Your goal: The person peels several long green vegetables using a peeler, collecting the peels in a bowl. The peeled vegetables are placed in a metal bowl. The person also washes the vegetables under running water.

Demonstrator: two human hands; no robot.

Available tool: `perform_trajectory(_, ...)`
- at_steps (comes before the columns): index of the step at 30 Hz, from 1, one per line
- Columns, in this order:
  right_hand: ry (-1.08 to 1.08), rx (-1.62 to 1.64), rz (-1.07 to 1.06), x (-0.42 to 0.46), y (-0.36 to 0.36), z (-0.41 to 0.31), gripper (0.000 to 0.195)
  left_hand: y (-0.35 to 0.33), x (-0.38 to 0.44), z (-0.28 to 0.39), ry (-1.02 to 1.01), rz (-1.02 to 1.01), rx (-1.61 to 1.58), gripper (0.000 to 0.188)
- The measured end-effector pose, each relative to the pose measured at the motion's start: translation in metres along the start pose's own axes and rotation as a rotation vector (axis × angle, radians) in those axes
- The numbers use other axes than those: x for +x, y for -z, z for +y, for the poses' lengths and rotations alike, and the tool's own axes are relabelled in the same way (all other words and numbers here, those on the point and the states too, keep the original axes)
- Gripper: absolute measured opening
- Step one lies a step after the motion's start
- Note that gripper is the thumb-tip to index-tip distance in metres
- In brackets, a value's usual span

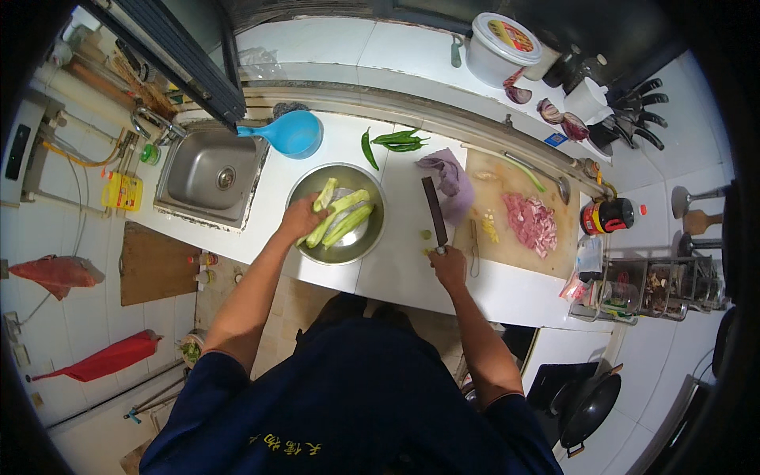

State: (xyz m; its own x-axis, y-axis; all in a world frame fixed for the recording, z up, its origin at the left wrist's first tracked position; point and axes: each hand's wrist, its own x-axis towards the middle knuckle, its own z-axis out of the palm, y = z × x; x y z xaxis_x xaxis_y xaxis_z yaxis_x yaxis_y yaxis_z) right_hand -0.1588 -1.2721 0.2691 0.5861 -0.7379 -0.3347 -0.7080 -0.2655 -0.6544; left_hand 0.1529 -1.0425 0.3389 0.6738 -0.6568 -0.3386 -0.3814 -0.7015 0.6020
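My left hand (304,217) reaches into a stainless steel bowl (380,234), its fingers around one of several long, pale green peeled vegetables (347,225), possibly luffa. My right hand (449,267) grips the handle of a kitchen knife (435,211), whose dark blade points away from me above the white counter. Beside the blade lies a crumpled purple cloth (454,184). Small green trimmings (426,234) are left of the knife. To its right, a cutting board (522,258) bears sliced raw meat (531,222), chopped pale yellow bits (490,228) and a green onion stalk (525,169).
Several green chili peppers (401,141) lie behind the bowl, near a blue water ladle (297,135). A steel sink (205,172) is at left. A peeler (474,248) rests by the board's left edge; a dark sauce bottle (608,215) stands at right. A ladle (563,189) crosses the board's back corner.
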Motion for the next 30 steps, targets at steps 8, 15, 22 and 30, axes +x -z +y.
perform_trajectory(8, 0.016, 0.096, -0.113, 0.017, -0.022, 0.012, 0.032, -0.024, 0.029, -0.048, -0.019, 0.061, 0.106, 0.048)
perform_trajectory(15, -0.02, -0.076, 0.124, 0.001, -0.019, -0.012, 0.039, -0.074, 0.016, -0.009, -0.322, 0.172, 0.28, 0.049)
perform_trajectory(22, -0.092, 0.236, -0.046, -0.067, 0.028, -0.05, 0.047, -0.128, 0.028, -0.002, -0.188, 0.194, 0.382, 0.049)
perform_trajectory(30, 0.102, 0.13, -0.221, -0.125, 0.06, -0.079, 0.055, -0.066, -0.038, 0.085, -0.506, 0.291, -0.132, 0.055)
